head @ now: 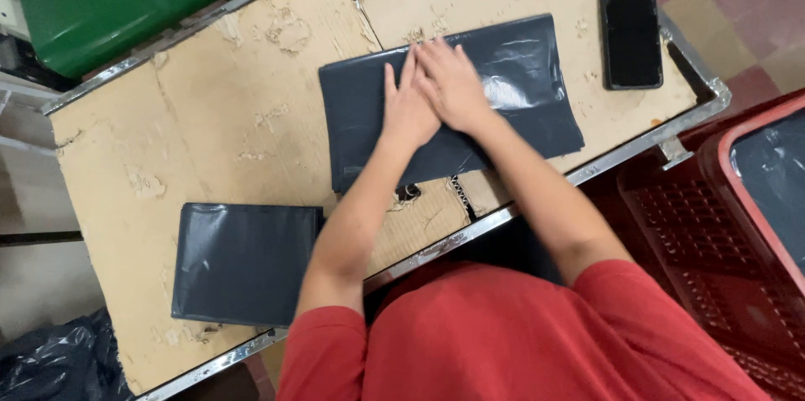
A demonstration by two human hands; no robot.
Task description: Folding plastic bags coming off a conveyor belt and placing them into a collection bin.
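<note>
Two flat hands, left (408, 109) and right (454, 86), fingers together, on dark grey mailer bag (537, 82)

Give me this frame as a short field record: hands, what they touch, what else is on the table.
left hand: flat, palm down on the dark grey plastic bag
right hand: flat on the same bag, partly overlapping the left hand
bag state: lying flat on the cardboard-covered table, glossy, slightly creased
second bag: dark grey, flat, at the near left of the table, untouched
phone: black, screen dark, far right corner of the table
crate: red plastic, to the right of the table
</note>
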